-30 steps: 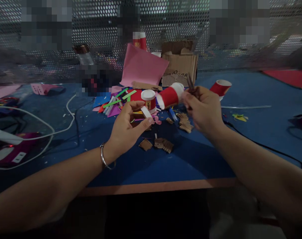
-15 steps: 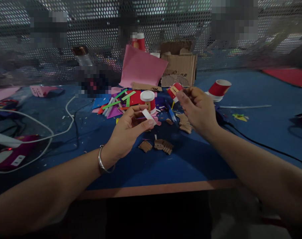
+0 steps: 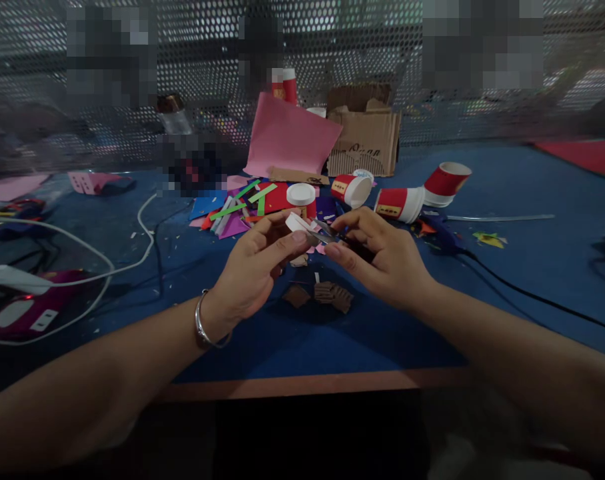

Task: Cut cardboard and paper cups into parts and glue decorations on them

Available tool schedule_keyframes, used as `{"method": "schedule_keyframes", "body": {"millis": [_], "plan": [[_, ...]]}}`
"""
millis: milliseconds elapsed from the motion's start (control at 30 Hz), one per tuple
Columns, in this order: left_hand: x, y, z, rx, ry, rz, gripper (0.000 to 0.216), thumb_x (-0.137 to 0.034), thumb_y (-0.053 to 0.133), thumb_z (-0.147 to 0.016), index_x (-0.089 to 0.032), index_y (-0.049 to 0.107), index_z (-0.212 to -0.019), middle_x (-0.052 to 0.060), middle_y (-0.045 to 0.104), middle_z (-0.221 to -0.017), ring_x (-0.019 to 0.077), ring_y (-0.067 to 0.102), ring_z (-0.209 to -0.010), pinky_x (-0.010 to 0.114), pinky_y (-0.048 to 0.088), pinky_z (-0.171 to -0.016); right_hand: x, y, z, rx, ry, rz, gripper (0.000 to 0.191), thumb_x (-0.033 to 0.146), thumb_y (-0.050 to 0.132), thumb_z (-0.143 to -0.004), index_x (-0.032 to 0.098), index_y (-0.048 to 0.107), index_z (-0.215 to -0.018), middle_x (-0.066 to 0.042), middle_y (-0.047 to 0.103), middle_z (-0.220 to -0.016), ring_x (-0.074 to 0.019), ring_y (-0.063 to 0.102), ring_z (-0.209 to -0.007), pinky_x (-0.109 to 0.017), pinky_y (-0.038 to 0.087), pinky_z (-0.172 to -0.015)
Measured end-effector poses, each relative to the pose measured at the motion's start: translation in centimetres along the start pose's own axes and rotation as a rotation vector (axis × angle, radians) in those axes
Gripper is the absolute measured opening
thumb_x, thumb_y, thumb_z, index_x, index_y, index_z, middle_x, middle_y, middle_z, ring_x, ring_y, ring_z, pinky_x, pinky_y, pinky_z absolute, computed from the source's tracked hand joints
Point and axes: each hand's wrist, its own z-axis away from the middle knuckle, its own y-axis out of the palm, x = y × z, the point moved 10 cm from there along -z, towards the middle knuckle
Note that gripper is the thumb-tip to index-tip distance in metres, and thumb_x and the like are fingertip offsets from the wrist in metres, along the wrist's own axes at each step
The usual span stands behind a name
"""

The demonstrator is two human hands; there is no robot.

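My left hand (image 3: pixel 252 267), with a silver bangle at its wrist, pinches a small white paper strip (image 3: pixel 297 224) between thumb and fingers. My right hand (image 3: pixel 390 257) grips a pair of scissors (image 3: pixel 322 233); their blades point left and meet or overlap the strip's right end. Whether they cut into it, I cannot tell. The scissor handles are mostly hidden by my fingers. Just behind the strip stands a red and white paper cup (image 3: pixel 301 195), upside down. Several torn corrugated cardboard pieces (image 3: pixel 332 293) lie on the table below my hands.
Red paper cups (image 3: pixel 397 203) lie to the right beside a dark blue tool (image 3: pixel 440 233) with a black cord. Coloured paper scraps (image 3: pixel 227 217) pile at left. Behind stand pink paper (image 3: pixel 292 137) and a cardboard box (image 3: pixel 362 140). A white cable (image 3: pixel 97 260) loops over a purple device (image 3: pixel 27 310).
My right hand has let go of a red paper cup, which now lies on the table, and holds scissors brought leftward to the white strip. My left hand keeps the strip nearly in place.
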Motion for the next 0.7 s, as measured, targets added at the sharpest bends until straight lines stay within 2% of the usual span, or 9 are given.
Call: {"method": "schedule_keyframes", "body": {"millis": [100, 267, 433, 700], "plan": [[-0.5, 0.1, 0.0, 0.023, 0.056, -0.044, 0.044, -0.021, 0.092, -0.077, -0.021, 0.072, -0.117, 0.001, 0.075, -0.110, 0.0124, 0.070, -0.095, 0.023, 0.056, -0.084, 0.4, 0.1, 0.1, 0.001, -0.021, -0.007, 0.030, 0.048, 0.070, -0.096, 0.019, 0.064, -0.103, 0.002, 0.062, -0.074, -0.0107, 0.055, -0.060, -0.025, 0.040, -0.055], [-0.6, 0.7, 0.1, 0.102, 0.113, -0.095, 0.052, -0.023, 0.094, -0.076, -0.024, 0.073, -0.123, 0.005, 0.076, -0.127, 0.0169, 0.071, -0.108, 0.027, 0.057, -0.089, 0.7, 0.4, 0.2, 0.019, -0.028, -0.030, 0.029, 0.047, 0.069, -0.096, 0.019, 0.061, -0.098, 0.002, 0.061, -0.076, -0.0099, 0.055, -0.059, -0.025, 0.041, -0.055], [-0.4, 0.8, 0.1, 0.111, 0.112, -0.110, 0.051, -0.027, 0.095, -0.076, -0.023, 0.074, -0.123, 0.004, 0.079, -0.121, 0.0163, 0.072, -0.110, 0.028, 0.057, -0.097, 0.8, 0.5, 0.2, 0.030, -0.032, -0.057, 0.028, 0.045, 0.070, -0.097, 0.020, 0.059, -0.095, 0.002, 0.061, -0.075, -0.0098, 0.056, -0.059, -0.025, 0.040, -0.055], [-0.3, 0.4, 0.2, 0.084, 0.135, -0.124, 0.050, -0.029, 0.096, -0.074, -0.022, 0.072, -0.117, 0.003, 0.078, -0.114, 0.0141, 0.073, -0.102, 0.027, 0.058, -0.093, 1.2, 0.4, 0.1, 0.032, -0.035, -0.040, 0.028, 0.045, 0.067, -0.099, 0.020, 0.058, -0.091, 0.005, 0.056, -0.068, -0.0085, 0.050, -0.054, -0.024, 0.037, -0.051]]}}
